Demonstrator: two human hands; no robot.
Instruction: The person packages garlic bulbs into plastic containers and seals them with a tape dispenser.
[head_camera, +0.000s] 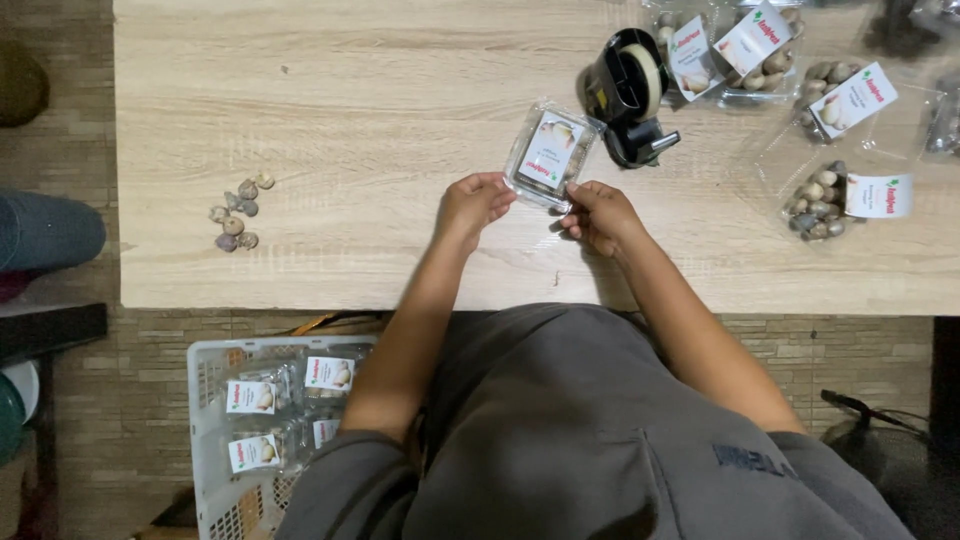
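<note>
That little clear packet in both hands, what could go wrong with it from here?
The clear packet is gripped only at its near edge by the left hand and right hand, so it might slip or spill. It also sits close to the black tape dispenser and could bump it.

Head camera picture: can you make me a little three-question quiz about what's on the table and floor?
1. True or false: both hands grip the clear labelled packet.
2. What stands right beside that packet: A) a black tape dispenser, B) a kettle, C) a lamp?
3. Where do the finished packets sit on the floor?

Key
1. True: the left hand and right hand pinch its near edge.
2. A.
3. In the white plastic basket beside the wooden table. A loose pile of small shells or nuts lies on the table's left part.
</note>
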